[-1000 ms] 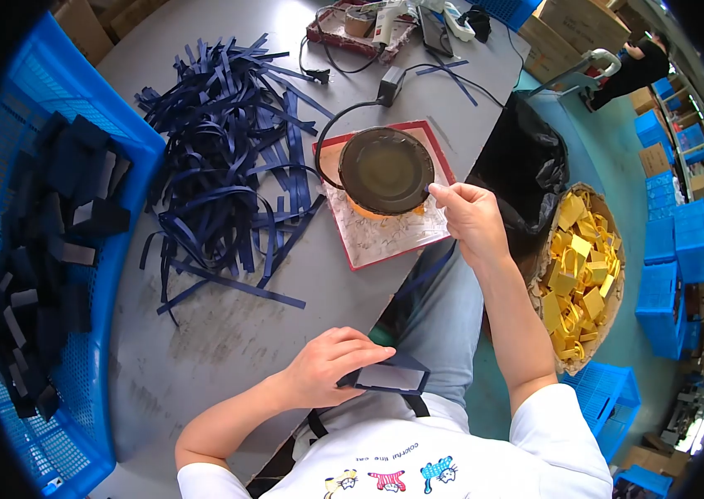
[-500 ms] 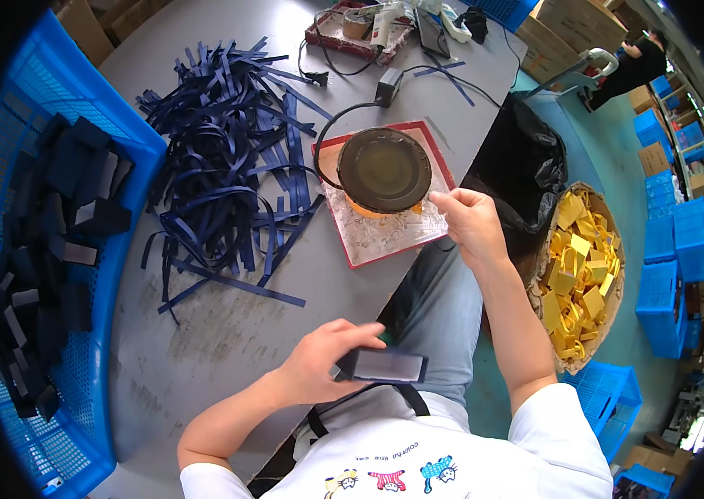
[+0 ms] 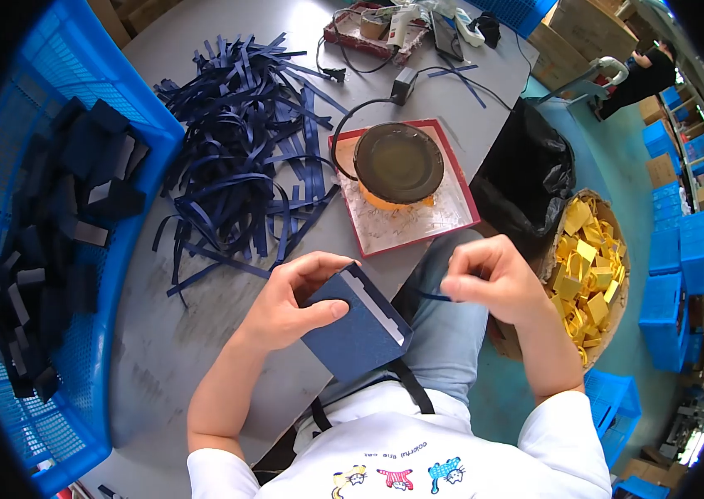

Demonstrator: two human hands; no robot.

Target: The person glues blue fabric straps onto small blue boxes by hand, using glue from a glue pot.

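My left hand [image 3: 298, 303] grips a dark blue box [image 3: 356, 324] by its upper left side, over the table's front edge; a pale inner part shows along its right side. My right hand [image 3: 489, 279] is closed, to the right of the box, with a short piece of dark blue ribbon [image 3: 433, 294] at its fingertips. Beyond the hands, a round dark pot [image 3: 399, 163] stands in a red-rimmed tray [image 3: 355, 221]. A tangled pile of blue ribbons [image 3: 239, 141] lies on the table to the left of the pot.
A blue crate [image 3: 131, 224] of dark boxes stands at the left. To the right are a black bag [image 3: 526, 166] and a sack of yellow pieces [image 3: 589, 274]. Cables and a second tray [image 3: 343, 33] lie at the back. Another person [image 3: 647, 75] stands far off.
My left hand has raised and turned the box, so its broad blue face shows. My right hand has drawn back from the pot toward the box, with ribbon now visible at its fingers.
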